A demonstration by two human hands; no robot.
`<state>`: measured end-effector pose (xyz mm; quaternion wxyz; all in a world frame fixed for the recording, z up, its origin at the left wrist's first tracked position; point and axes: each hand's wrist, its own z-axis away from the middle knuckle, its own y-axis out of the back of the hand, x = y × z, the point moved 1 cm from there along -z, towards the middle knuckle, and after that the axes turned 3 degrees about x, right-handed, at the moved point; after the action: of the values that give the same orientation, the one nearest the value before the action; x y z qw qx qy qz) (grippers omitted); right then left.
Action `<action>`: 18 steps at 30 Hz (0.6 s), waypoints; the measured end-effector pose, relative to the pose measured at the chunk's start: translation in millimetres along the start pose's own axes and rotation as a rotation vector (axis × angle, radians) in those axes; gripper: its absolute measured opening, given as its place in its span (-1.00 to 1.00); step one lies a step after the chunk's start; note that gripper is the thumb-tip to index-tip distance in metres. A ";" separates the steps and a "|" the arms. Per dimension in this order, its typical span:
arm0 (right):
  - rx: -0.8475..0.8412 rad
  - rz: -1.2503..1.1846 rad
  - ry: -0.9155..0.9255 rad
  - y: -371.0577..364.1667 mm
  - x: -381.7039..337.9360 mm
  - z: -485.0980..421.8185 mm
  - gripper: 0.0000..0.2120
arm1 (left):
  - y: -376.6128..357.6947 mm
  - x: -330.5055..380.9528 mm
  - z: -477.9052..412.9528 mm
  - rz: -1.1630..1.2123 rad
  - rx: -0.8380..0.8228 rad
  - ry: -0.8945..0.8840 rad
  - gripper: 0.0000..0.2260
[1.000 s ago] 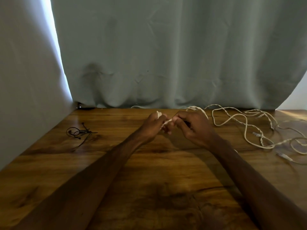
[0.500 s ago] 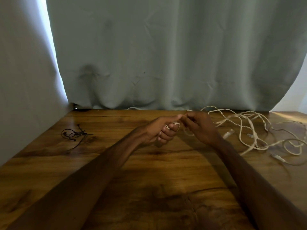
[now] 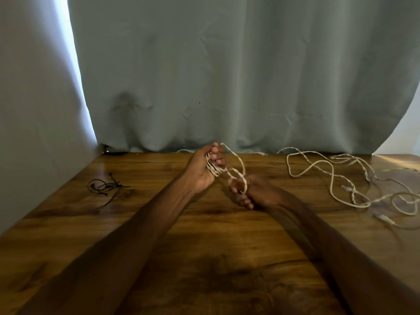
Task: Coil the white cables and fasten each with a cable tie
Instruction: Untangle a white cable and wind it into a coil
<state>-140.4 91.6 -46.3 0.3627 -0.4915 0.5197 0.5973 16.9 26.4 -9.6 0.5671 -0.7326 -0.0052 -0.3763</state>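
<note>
My left hand is raised over the far middle of the table, palm up, closed around a few loops of white twisted cable. From it a loop of the same cable runs down to my right hand, which pinches that strand lower and slightly right. The rest of the white cable trails loose in curves across the right side of the wooden table, with small plugs along it. A small bunch of black cable ties lies at the left, apart from both hands.
A grey-green curtain hangs along the table's far edge, and a pale wall closes the left side. The loose cable spreads to the right edge of view.
My hands, touching a second ago, have separated: the left rose with coils in it, the right dropped lower holding a strand. The loose cable on the right shifted.
</note>
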 end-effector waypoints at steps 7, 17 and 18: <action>0.079 0.050 0.028 -7.3 -5.8 2.9 -0.84 | -0.3 0.8 -2.3 0.105 0.180 -0.133 -0.76; 0.112 0.519 0.365 -25.2 -11.9 2.7 -0.81 | 4.9 14.6 0.6 0.085 0.206 -0.200 -0.60; 0.111 0.537 0.371 -25.4 -12.3 2.8 -0.79 | 5.5 14.1 0.1 0.067 0.208 -0.204 -0.59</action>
<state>-114.0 100.3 -41.3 0.1175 -0.4169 0.7196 0.5427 29.5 18.6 -6.3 0.6488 -0.7039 -0.0774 -0.2785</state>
